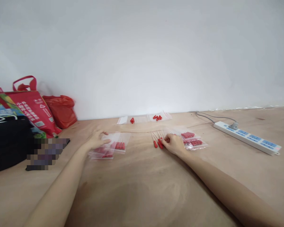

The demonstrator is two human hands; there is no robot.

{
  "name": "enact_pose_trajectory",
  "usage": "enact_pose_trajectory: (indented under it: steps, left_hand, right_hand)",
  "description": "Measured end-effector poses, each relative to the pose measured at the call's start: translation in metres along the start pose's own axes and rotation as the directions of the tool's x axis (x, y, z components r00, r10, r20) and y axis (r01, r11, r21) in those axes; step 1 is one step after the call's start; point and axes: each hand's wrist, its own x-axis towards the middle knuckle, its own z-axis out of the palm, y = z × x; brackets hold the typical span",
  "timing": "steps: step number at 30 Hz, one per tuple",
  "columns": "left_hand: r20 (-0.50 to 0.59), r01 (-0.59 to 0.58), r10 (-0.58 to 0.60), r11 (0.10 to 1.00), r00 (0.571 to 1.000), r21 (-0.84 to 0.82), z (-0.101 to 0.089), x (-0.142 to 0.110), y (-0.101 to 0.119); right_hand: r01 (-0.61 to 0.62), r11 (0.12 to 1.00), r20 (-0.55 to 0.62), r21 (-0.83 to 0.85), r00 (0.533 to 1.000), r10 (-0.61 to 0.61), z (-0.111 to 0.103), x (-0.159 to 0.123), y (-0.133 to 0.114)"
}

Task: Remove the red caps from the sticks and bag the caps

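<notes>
My left hand (97, 140) is a little blurred, with its thumb and index finger apart. It is over the left edge of a pile of clear zip bags (119, 138) with red pieces inside; whether it touches the top bag I cannot tell. Several thin pale sticks with red ends (155, 144) lie side by side in the middle of the table. At the right of that row, my right hand (174, 143) has its fingertips closed on one red end. Just beyond it lie more filled zip bags (196, 142), partly hidden by the hand.
At the back are a loose red cluster (132, 120), pale sticks (141, 119) and a clear bag with red pieces (165, 116). A power strip (248, 138) with a plugged-in cable lies right. Red bags (61, 110), a black item (9, 145) and a pixelated flat object (47, 154) stand left.
</notes>
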Motion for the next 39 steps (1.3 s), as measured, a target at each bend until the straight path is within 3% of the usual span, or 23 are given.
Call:
enact_pose_trajectory:
  steps: [2,4,6,9,17,22,25,30,39]
  left_hand:
    - [0.122,-0.226,0.211,0.965,0.970,0.129,0.002,-0.004,0.014]
    - [0.306,-0.383,0.316,0.904,0.898,0.188,0.008,-0.011,0.029]
    - [0.399,-0.448,0.323,0.851,0.858,0.274,0.015,-0.017,0.041]
    - [0.430,-0.490,0.325,0.794,0.842,0.361,0.024,-0.023,0.051]
    - [0.338,-0.635,0.544,0.716,0.768,0.291,0.048,-0.022,0.063]
    - [0.137,-0.611,0.595,0.774,0.792,0.168,0.083,-0.039,0.078]
    - [0.085,-0.608,0.603,0.792,0.793,0.058,0.094,-0.048,0.080]
    - [0.007,-0.580,0.580,0.814,0.815,0.027,0.095,-0.051,0.068]
    - [-0.032,-0.556,0.556,0.831,0.831,-0.001,0.099,-0.050,0.063]
  right_hand:
    - [0.031,0.999,-0.014,-0.012,0.999,-0.031,0.000,-0.001,-0.001]
    - [0.035,0.999,-0.011,-0.030,0.999,-0.035,0.000,-0.001,-0.001]
    - [0.012,0.999,0.004,-0.038,1.000,-0.011,0.000,-0.001,0.000]
    - [-0.007,0.999,0.018,-0.045,1.000,0.008,0.000,-0.001,0.000]
    - [-0.019,0.998,0.001,-0.061,1.000,0.019,0.000,-0.002,-0.003]
    - [0.017,1.000,0.021,-0.012,1.000,-0.016,0.002,-0.001,-0.003]
    - [0.015,0.999,0.019,-0.033,1.000,-0.015,0.003,-0.001,-0.002]
    - [-0.021,0.998,0.015,-0.056,1.000,0.022,0.000,-0.001,-0.001]
    - [0.074,0.997,0.189,-0.032,0.980,-0.066,-0.014,0.000,-0.001]
